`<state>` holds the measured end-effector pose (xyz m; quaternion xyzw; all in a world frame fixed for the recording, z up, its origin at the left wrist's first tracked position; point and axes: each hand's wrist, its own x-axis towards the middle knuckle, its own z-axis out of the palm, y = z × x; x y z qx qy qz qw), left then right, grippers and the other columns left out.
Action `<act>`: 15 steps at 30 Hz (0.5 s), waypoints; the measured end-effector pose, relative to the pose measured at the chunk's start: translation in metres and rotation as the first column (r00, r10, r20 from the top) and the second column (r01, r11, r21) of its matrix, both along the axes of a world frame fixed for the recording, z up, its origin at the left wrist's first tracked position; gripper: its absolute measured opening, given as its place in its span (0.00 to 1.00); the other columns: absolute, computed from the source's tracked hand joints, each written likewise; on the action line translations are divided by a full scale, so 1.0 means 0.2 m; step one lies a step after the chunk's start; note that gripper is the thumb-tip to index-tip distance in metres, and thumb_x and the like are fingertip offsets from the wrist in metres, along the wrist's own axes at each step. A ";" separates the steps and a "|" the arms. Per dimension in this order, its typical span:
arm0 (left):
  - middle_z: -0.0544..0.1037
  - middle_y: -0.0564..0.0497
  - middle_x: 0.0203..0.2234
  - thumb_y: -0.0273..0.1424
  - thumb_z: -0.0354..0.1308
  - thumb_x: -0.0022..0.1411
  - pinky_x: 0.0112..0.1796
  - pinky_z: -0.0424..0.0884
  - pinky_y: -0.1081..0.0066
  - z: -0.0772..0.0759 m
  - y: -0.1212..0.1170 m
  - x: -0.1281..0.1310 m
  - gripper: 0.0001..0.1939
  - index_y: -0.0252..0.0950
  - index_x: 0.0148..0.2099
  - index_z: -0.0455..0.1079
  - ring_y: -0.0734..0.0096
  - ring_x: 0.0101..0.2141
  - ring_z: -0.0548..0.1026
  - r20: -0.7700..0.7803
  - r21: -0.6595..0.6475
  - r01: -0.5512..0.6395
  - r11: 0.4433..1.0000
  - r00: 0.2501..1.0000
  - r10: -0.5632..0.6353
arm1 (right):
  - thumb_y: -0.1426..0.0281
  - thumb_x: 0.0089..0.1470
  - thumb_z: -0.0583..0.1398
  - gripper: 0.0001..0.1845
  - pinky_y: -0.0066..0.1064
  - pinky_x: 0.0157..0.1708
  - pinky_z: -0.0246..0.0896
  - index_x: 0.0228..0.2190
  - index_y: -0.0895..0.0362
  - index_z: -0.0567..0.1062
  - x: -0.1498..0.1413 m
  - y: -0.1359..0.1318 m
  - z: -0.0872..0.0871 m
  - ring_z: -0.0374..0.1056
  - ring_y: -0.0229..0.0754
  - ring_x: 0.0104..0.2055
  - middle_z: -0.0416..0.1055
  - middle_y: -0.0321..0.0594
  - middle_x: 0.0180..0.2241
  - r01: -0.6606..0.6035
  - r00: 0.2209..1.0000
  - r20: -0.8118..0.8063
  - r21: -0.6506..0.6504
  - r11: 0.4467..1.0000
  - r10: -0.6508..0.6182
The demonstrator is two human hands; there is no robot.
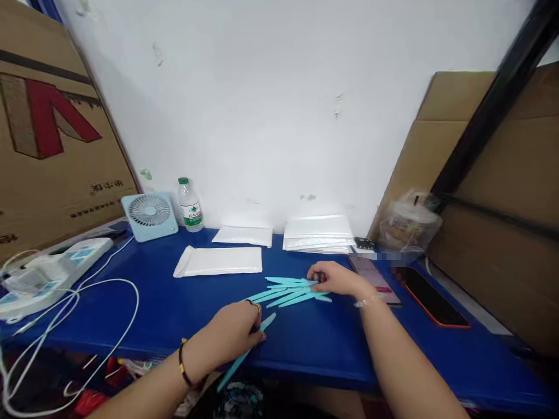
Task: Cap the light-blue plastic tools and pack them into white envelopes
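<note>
In the head view, the left hand pinches one thin turquoise stick in its fingers, and the stick pokes out past the near edge of the blue table. The right hand is at the right end of a messy turquoise pile (more sticks like that one). Its fingers are curled, but I can't tell if they grip any. White padded envelopes lie behind.

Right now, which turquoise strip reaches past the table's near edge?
The strip in the left hand; the other strips lie bunched on the table, by the right hand.
</note>
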<state>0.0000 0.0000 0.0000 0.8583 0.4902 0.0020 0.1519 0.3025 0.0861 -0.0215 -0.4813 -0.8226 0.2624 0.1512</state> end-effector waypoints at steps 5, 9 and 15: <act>0.75 0.51 0.31 0.32 0.50 0.60 0.29 0.61 0.71 -0.01 -0.02 0.09 0.06 0.38 0.35 0.68 0.66 0.32 0.72 -0.019 0.091 0.094 0.991 0.996 -0.092 | 0.67 0.43 0.63 0.10 0.27 0.27 0.58 0.32 0.57 0.75 0.00 0.01 -0.04 0.64 0.38 0.28 0.70 0.37 0.27 0.007 0.999 -0.045 -0.054 0.999 -0.010; 0.75 0.51 0.28 0.32 0.48 0.62 0.29 0.61 0.73 0.05 0.17 0.18 0.09 0.38 0.35 0.69 0.70 0.29 0.72 0.124 0.088 0.130 0.988 0.982 -0.140 | 0.62 0.48 0.61 0.12 0.28 0.30 0.59 0.31 0.57 0.76 -0.02 0.01 0.00 0.65 0.39 0.29 0.71 0.38 0.28 0.063 0.983 -0.170 -0.017 0.998 -0.065; 0.75 0.52 0.28 0.37 0.52 0.59 0.26 0.61 0.75 0.05 0.58 0.34 0.11 0.36 0.36 0.70 0.72 0.27 0.70 0.340 0.062 0.103 0.993 0.933 -0.118 | 0.57 0.48 0.61 0.17 0.27 0.26 0.59 0.32 0.59 0.75 -0.07 0.03 0.01 0.64 0.36 0.25 0.70 0.38 0.26 0.165 0.836 -0.516 -0.084 0.983 -0.185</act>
